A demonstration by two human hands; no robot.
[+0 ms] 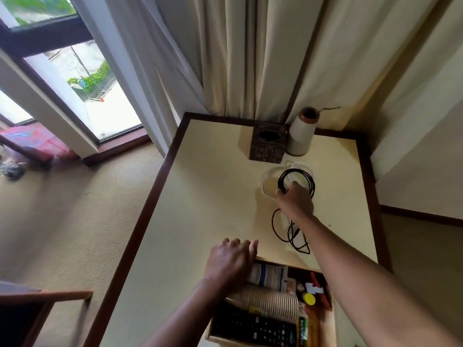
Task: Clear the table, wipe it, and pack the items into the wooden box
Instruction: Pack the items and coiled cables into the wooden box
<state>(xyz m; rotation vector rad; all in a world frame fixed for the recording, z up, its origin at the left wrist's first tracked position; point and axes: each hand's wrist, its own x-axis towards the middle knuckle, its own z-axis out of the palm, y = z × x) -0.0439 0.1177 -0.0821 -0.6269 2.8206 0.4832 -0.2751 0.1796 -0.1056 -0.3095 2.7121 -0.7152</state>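
The right hand [295, 200] gripped the coiled black cable [280, 180] above a clear container [268, 182] far across the desk [200, 196]. The left hand [231, 261] lay flat on the wooden box [304, 269]. The trailing end should be gathered before lifting, so it would not snag.

My bare left forearm [190, 309] comes up from the bottom edge, wrist nearly straight. My left hand [231, 259] lies palm down, fingers straight and pressed together, resting across the far rim of the open wooden box [334, 321]. My bare right arm [350, 251] stretches forward from the lower right, almost fully extended. My right hand [295, 199] is knuckles up, fingers curled round a thin black coiled cable [281, 177].
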